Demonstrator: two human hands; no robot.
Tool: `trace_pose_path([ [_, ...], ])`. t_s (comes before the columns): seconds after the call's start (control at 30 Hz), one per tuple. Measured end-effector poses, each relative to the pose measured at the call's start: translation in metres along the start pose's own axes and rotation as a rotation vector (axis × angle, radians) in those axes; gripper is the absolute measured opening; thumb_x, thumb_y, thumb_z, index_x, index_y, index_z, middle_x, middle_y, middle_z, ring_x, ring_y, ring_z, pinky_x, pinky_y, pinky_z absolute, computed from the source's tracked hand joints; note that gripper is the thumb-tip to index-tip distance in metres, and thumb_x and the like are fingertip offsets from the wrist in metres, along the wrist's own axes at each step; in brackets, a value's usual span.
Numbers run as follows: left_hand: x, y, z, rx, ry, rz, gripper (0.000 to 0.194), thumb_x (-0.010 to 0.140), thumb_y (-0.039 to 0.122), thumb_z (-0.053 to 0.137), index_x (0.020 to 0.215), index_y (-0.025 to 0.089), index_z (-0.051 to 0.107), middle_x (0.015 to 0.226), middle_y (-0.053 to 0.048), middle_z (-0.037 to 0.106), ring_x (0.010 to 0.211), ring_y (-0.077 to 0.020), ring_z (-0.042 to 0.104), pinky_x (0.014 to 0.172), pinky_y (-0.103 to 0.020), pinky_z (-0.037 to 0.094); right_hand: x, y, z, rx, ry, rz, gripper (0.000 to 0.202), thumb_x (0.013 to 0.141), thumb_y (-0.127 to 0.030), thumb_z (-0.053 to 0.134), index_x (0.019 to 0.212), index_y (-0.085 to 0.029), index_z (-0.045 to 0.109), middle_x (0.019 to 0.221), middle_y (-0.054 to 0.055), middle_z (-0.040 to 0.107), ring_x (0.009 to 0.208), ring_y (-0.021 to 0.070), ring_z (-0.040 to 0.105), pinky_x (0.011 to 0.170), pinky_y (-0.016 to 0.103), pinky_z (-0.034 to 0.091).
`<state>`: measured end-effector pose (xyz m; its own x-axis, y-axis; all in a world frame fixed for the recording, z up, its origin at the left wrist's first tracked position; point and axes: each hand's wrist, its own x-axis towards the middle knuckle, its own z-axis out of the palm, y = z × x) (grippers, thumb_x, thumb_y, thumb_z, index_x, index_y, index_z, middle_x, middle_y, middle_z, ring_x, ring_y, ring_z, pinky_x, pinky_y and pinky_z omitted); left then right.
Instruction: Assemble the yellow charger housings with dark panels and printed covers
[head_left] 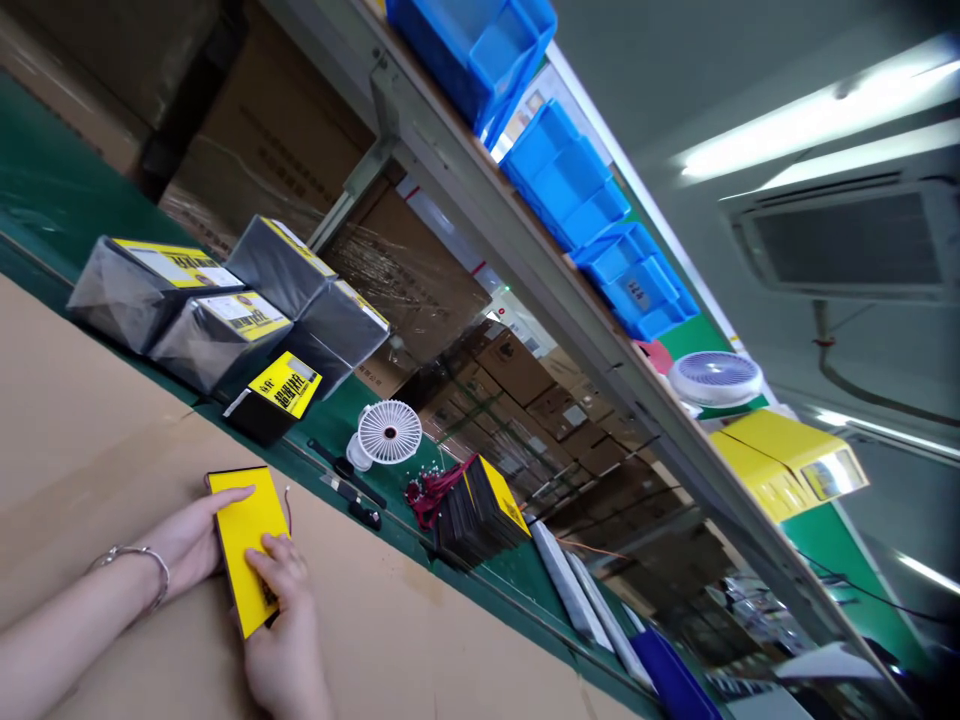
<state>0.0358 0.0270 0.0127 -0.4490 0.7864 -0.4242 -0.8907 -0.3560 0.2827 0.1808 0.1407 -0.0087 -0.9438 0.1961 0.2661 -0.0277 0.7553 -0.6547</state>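
By the left hand [196,537], thumb extended, and the right hand [289,600], fingers curled, a dark-edged, yellow, flat pack [241,530] is gripped.

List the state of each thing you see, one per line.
Yellow pack: held, yellow face up.
Left hand: gripping the pack, thumb on top.
Right hand: fingers on the yellow face.
Bracelet: worn on the left wrist.
White fan: standing; whether it spins, unclear.
Black stack: piled, red leads at one side.
Ceiling light: lit.
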Motion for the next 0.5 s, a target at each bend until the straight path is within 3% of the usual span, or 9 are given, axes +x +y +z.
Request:
trace_pose_path([
  [0.17, 0.002, -0.002, -0.002, 0.019, -0.003, 0.004, 0.046, 0.076, 0.025, 0.062, 0.118, 0.011, 0.051, 0.108, -0.016, 0.062, 0.098, -0.0327, 0.060, 0.088, -0.052, 0.047, -0.002, 0.004, 0.002, -0.025, 0.034, -0.038, 0.053, 0.076, -0.006, 0.051, 0.125, -0.028, 0.050, 0.136, 0.004, 0.045, 0.132, 0.0221, 0.033, 0.108, 0.049, 0.027],
  [0.33, 0.004, -0.004, -0.005, 0.000, -0.008, -0.017, 0.055, 0.073, 0.023, 0.065, 0.124, 0.010, 0.046, 0.109, -0.018, 0.061, 0.100, -0.0342, 0.059, 0.090, -0.051, 0.046, 0.001, 0.019, 0.007, -0.079, 0.072, -0.079, 0.055, 0.069, -0.015, 0.062, 0.121, -0.030, 0.055, 0.133, 0.004, 0.049, 0.129, 0.0273, 0.038, 0.106, 0.048, 0.032],
  [0.5, 0.005, -0.009, -0.006, -0.008, -0.049, -0.033, 0.064, 0.071, 0.024, 0.068, 0.127, 0.008, 0.042, 0.106, -0.019, 0.062, 0.100, -0.0359, 0.059, 0.090, -0.049, 0.047, 0.021, 0.045, 0.007, -0.150, -0.004, -0.120, 0.050, 0.066, -0.021, 0.067, 0.114, -0.036, 0.061, 0.123, 0.001, 0.059, 0.117, 0.0300, 0.051, 0.098, 0.043, 0.042],
])
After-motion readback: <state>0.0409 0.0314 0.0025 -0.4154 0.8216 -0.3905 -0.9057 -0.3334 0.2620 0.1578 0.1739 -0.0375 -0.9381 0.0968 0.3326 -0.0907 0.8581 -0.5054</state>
